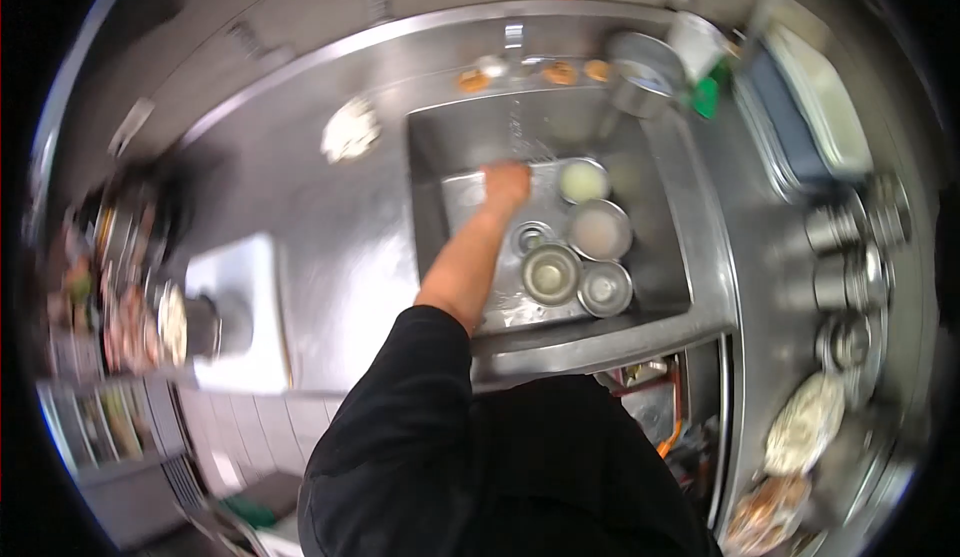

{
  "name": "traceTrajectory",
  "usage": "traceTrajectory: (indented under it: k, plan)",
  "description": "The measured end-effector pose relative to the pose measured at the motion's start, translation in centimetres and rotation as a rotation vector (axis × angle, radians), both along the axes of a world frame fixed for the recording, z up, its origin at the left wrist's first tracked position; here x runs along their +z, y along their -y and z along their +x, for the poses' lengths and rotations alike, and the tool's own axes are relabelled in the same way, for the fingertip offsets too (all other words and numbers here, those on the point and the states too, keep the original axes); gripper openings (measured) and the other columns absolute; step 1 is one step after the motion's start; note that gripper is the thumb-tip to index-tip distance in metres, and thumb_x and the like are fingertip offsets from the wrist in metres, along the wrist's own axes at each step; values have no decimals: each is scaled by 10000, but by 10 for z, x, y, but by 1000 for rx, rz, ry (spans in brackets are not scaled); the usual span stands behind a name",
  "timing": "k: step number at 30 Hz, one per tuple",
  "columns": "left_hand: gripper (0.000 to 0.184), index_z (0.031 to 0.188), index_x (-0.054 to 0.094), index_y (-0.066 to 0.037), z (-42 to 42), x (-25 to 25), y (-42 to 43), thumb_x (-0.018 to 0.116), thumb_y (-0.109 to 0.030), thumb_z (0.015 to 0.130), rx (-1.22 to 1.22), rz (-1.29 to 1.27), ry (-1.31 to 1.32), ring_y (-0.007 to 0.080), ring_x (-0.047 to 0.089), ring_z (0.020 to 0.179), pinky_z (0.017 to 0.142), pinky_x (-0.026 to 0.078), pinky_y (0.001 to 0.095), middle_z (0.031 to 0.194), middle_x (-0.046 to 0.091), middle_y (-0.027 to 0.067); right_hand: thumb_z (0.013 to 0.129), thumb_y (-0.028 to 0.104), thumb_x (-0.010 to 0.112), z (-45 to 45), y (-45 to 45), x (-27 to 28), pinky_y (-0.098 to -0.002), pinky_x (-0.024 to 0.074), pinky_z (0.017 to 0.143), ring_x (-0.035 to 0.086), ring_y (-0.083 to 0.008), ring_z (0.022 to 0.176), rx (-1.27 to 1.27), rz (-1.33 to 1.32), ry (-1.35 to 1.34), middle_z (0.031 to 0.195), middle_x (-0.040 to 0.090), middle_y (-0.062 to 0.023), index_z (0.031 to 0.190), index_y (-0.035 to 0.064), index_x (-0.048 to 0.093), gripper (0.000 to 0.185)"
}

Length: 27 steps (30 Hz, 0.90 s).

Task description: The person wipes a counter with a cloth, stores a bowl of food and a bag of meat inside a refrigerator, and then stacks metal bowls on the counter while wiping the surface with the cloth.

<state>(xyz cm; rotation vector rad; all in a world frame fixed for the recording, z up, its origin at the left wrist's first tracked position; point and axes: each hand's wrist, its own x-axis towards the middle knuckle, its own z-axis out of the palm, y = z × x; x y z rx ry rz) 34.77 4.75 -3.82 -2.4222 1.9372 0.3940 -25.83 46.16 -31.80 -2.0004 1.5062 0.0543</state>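
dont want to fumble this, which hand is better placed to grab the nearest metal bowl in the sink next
Left, likely: the left hand is down in the sink, just beside the bowl, while the right hand is out of view.

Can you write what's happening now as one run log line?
left hand: in sink, grip unclear | right hand: out of view | metal bowls: four, in sink, right of left hand

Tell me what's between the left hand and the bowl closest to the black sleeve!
The round drain, in the floor of the sink, lies between the left hand and that bowl. The head view shows it.
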Motion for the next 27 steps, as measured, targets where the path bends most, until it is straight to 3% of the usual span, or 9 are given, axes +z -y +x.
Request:
traceTrajectory:
  k: [2, 6, 9, 12, 15, 21, 23, 25, 27]
  plan:
    - [634, 1434, 492, -264, -1, -9, -66, 631, -104, 837, 123, 55, -251, 263, 363, 1429, 1118, 286, 653, 1547, 393, 67, 914, 283, 640, 6, 51, 25, -426, 552, 707, 661, -204, 851, 39, 193, 132, 932, 672, -36, 1164, 133, 632, 291]
    - [572, 1365, 573, -215, -5, -4, -180, 648, -102, 810, 147, 331, -439, 300, 552, 1258, 1062, 385, 564, 1442, 512, 131, 912, 296, 651, 46, 131, 92, -423, 550, 713, 657, -202, 863, -79, 875, 240, 945, 670, -28, 1214, 139, 616, 342]
    - [508, 1314, 615, -167, -23, 21, -280, 632, -90, 812, 96, 151, -337, 317, 574, 1220, 1029, 428, 518, 1359, 580, 149, 911, 306, 660, 88, 162, 133, -422, 548, 717, 654, -202, 871, -104, 1259, 126, 955, 668, -22, 1251, 144, 604, 381]
    - [506, 1290, 622, -154, -15, 26, -335, 618, -46, 796, 111, -500, -82, 329, 613, 1139, 999, 466, 444, 1287, 617, 160, 919, 321, 684, 120, 179, 115, -388, 542, 699, 628, -158, 803, 415, 1201, -107, 934, 637, 13, 1326, 142, 554, 464]
    - [445, 1237, 630, -104, 15, 68, -394, 557, 5, 811, 337, -864, -397, 336, 618, 1115, 962, 496, 419, 1248, 626, 162, 951, 240, 660, 215, 155, 239, -301, 525, 696, 577, -102, 765, 479, 1208, 55, 917, 617, 12, 1314, 118, 567, 394]
    - [229, 1138, 698, -88, 104, 100, -597, 596, -149, 942, 877, -849, -642, 254, 677, 1003, 854, 541, 322, 1091, 697, 134, 968, 140, 608, 396, 85, 362, -286, 519, 786, 645, -135, 951, 693, 802, 463, 1127, 676, -71, 1301, 50, 568, 347]
    - [264, 1154, 688, -93, 164, 38, -689, 631, -217, 928, 986, -852, -902, 288, 668, 1022, 873, 536, 358, 1137, 683, 150, 968, 127, 600, 456, 56, 375, -288, 522, 792, 645, -144, 952, 667, 757, 544, 1126, 674, -78, 1303, 46, 565, 347]
    - [344, 1183, 665, -86, 181, 36, -766, 663, -286, 903, 1276, -368, 59, 323, 652, 1042, 898, 522, 404, 1172, 664, 168, 964, 105, 588, 514, 23, 381, -295, 526, 807, 645, -160, 956, 609, 722, 681, 1133, 666, -96, 1302, 31, 559, 347]
    - [430, 1277, 598, -87, 225, 10, -829, 629, -316, 914, 1444, -410, -76, 341, 622, 1112, 923, 502, 461, 1261, 614, 171, 960, 104, 596, 567, -11, 390, -297, 526, 810, 644, -161, 961, 642, 701, 696, 1140, 663, -95, 1304, 34, 556, 353]
